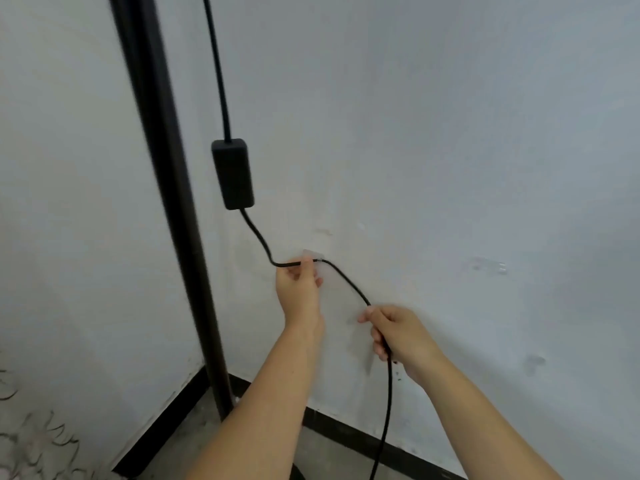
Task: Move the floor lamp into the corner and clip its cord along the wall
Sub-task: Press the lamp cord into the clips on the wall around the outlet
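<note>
The floor lamp's black pole (173, 209) stands in the corner where two white walls meet. Its black cord (258, 233) hangs down the right wall through a black inline box (232, 174). My left hand (298, 289) pinches the cord at a clear adhesive clip (313, 255) stuck on the wall. My right hand (398, 332) grips the same cord lower down, to the right, and from there it drops toward the floor. A second clear clip (488, 266) sits on the wall farther right, with no cord in it.
A black baseboard (353, 434) runs along the foot of both walls above a grey concrete floor (194, 441). Scribbled marks cover the left wall low down (38, 441). The wall shows scuffed patches near the clips.
</note>
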